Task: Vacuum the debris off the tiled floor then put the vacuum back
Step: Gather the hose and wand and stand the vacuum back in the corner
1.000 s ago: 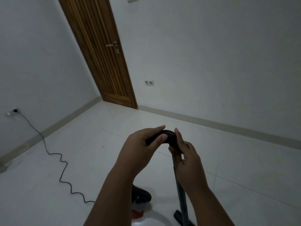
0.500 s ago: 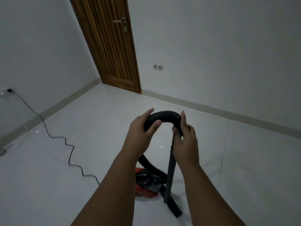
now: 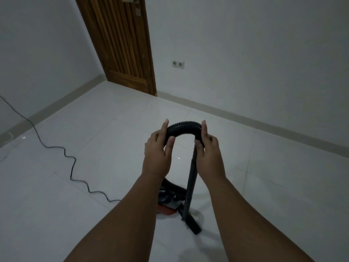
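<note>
Head view, items on record. Your left hand curls around one end of the black ribbed hose; your right hand grips the other end, where the hose meets the dark tube. Hose: arched between both hands. Tube: dropping from your right hand to the nozzle on the tiled floor. Vacuum body, red and black: below your left wrist. Power cord: trailing off left of your left hand. Wooden door: well beyond both hands.
</note>
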